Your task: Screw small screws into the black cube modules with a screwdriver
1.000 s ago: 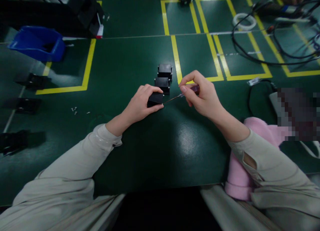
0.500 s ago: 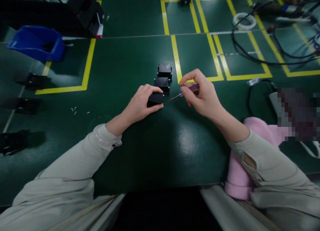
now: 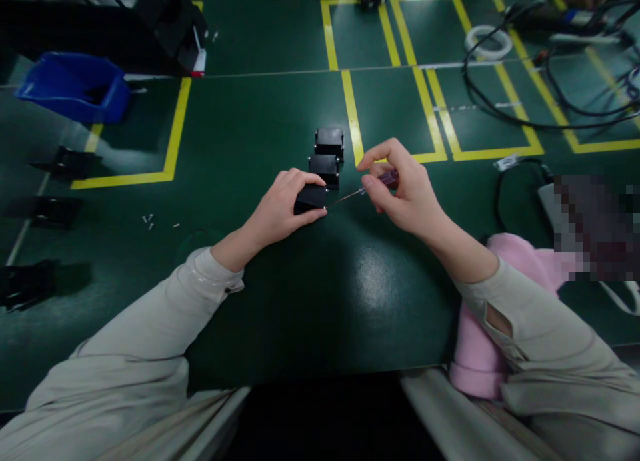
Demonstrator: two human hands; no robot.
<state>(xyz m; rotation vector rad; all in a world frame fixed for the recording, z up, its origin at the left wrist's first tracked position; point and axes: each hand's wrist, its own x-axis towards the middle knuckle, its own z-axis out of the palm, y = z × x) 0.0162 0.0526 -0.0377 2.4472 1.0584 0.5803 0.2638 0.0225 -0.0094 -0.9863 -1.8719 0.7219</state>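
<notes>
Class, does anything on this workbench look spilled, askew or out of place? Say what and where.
Small pale bits, perhaps screws, lie scattered on the green table, left of the left hand gripping a black box. Cables sprawl across yellow outlines beyond the screwdriver in the right hand.

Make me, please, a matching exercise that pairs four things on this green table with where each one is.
Things:
1. screwdriver
2. nearest black box
3. blue bin
4. white tape roll

Places:
A. far left of the table
B. gripped by the left hand
C. back right, beside the black cables
D. pinched in the right hand

Pairs: 1-D, 2-B, 3-A, 4-C.
</notes>
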